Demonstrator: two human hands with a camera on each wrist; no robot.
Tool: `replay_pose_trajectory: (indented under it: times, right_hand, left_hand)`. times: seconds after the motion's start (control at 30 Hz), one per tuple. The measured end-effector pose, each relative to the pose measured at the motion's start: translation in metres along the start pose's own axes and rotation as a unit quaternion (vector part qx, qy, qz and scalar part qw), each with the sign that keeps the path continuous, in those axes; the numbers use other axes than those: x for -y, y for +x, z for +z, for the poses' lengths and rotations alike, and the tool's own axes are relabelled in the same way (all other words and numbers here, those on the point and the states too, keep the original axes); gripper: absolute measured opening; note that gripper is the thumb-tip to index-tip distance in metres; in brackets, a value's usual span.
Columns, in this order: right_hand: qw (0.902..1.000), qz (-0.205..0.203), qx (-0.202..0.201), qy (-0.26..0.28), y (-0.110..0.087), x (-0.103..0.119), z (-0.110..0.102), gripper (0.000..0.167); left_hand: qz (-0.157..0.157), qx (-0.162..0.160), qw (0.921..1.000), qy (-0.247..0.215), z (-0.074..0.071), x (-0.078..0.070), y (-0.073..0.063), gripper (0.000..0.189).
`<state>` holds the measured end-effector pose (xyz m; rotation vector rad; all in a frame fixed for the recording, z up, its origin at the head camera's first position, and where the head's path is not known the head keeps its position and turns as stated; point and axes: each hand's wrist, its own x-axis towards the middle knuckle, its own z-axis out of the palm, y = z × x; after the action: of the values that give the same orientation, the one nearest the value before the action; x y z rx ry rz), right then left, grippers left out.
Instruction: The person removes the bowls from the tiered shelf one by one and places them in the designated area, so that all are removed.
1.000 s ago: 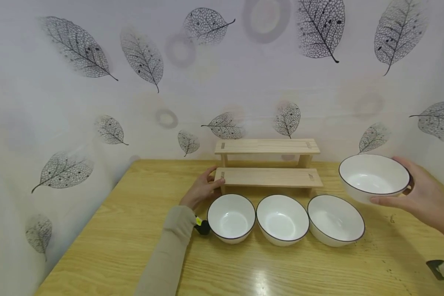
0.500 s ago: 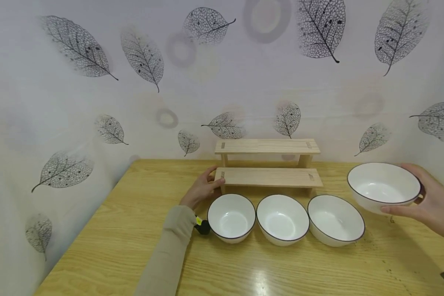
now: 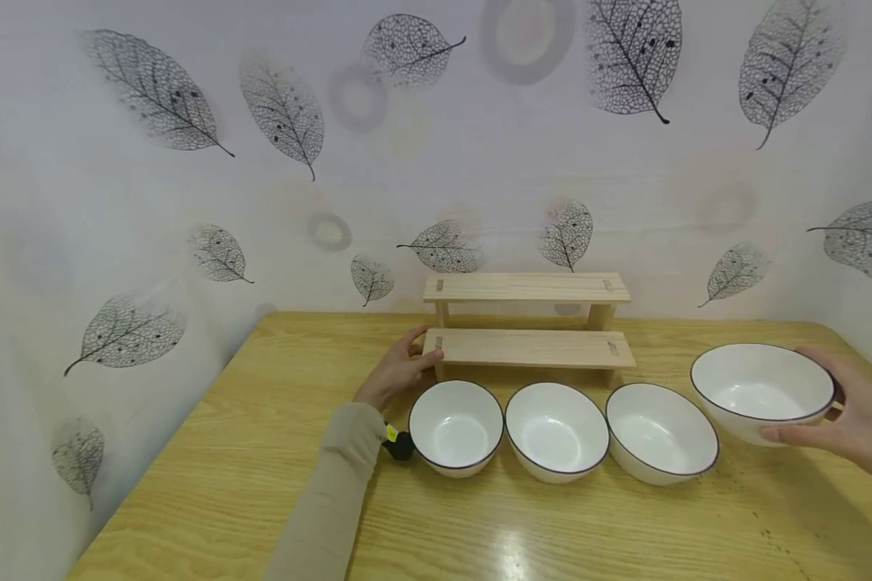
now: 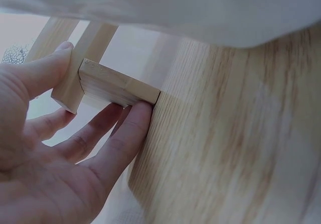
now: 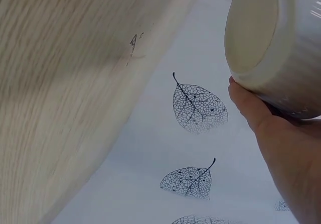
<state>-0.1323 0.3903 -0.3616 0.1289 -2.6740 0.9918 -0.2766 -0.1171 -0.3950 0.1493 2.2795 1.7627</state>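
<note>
My right hand (image 3: 853, 420) grips a white dark-rimmed bowl (image 3: 763, 387) by its right side, thumb in front. In the right wrist view the underside of this bowl (image 5: 253, 30) shows, raised off the table. My left hand (image 3: 396, 373) pinches the left end of a two-tier wooden shelf (image 3: 530, 347) at its lower board. The left wrist view has the left thumb on the board (image 4: 70, 91), with fingers reaching around the leg (image 4: 118, 83). Before the shelf, a left bowl (image 3: 455, 424), a middle bowl (image 3: 555, 428) and a right bowl (image 3: 661, 428) stand in a row.
The wooden table (image 3: 262, 452) carries the shelf and the row of bowls. A leaf-printed cloth (image 3: 283, 218) hangs behind the table and along its left side. Beside the left bowl, a black piece with a yellow-green mark (image 3: 398, 442) shows at the left wrist.
My right hand has carried its bowl to the right and downward, nearer the table. The left hand, the shelf and the three bowls in the row have stayed put.
</note>
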Motion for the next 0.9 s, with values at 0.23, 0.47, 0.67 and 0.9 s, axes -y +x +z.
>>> replay_pose_trajectory:
  times: [0.23, 0.47, 0.67, 0.9]
  right_hand:
    - [0.9999, 0.010, 0.007, -0.001, -0.004, -0.009, 0.000, 0.113]
    - [0.9996, 0.019, 0.020, -0.006, -0.009, -0.018, -0.001, 0.110]
    - [0.9979, 0.043, 0.039, -0.030, -0.012, -0.025, -0.002, 0.112]
    - [0.9953, 0.056, 0.067, -0.041, -0.014, -0.035, -0.003, 0.113]
  left_hand:
    - [0.001, -0.001, 1.0000, -0.001, 0.001, 0.000, 0.001, 0.069]
    - [0.010, 0.001, 0.9999, 0.012, 0.002, 0.000, 0.001, 0.068]
    - [0.012, -0.001, 0.9993, 0.035, 0.002, 0.000, 0.000, 0.068]
    - [0.013, 0.003, 0.9995, 0.027, 0.002, 0.000, 0.001, 0.069]
